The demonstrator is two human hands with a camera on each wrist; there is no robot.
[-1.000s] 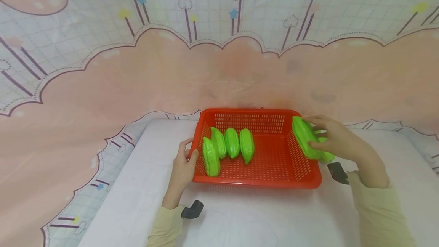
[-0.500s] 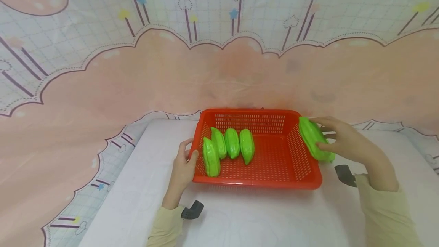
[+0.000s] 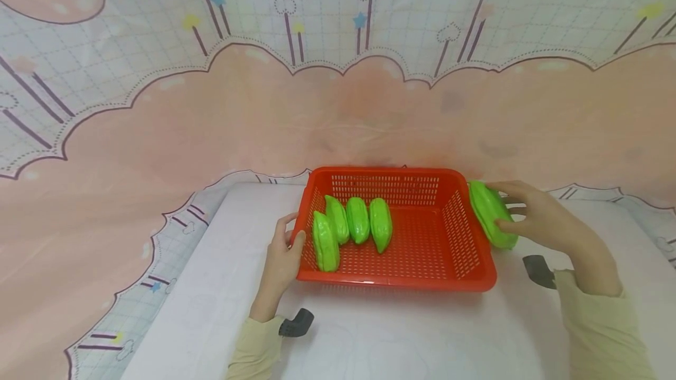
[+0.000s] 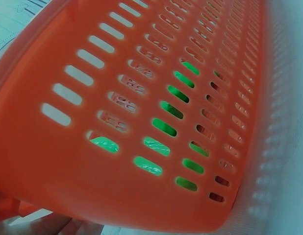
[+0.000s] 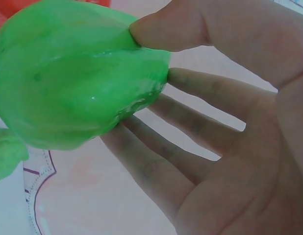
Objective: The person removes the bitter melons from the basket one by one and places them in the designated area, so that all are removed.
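My left hand (image 3: 282,257) grips the left rim of a red plastic basket (image 3: 391,281), thumb over the edge. Beyond the basket's right wall, my right hand (image 3: 538,219) holds a glossy green star fruit (image 3: 491,214) between thumb and fingertips. Its ribbed skin fills the upper left of the right wrist view, where the thumb (image 5: 166,29) presses one side. Several more star fruit (image 3: 357,220) lie in the basket's left half. Through the slotted wall (image 4: 117,196) in the left wrist view, patches of green show. Only part of the left hand's fingers appears there, at the bottom left.
Another green star fruit (image 5: 7,154) peeks in at the left edge of the right wrist view, below the held one. The white tabletop (image 3: 380,333) carries the basket. A patterned pink cloth (image 3: 296,122) hangs behind it.
My right hand has moved right with the star fruit, from over the basket's right wall to outside it. The left hand and basket have stayed put.
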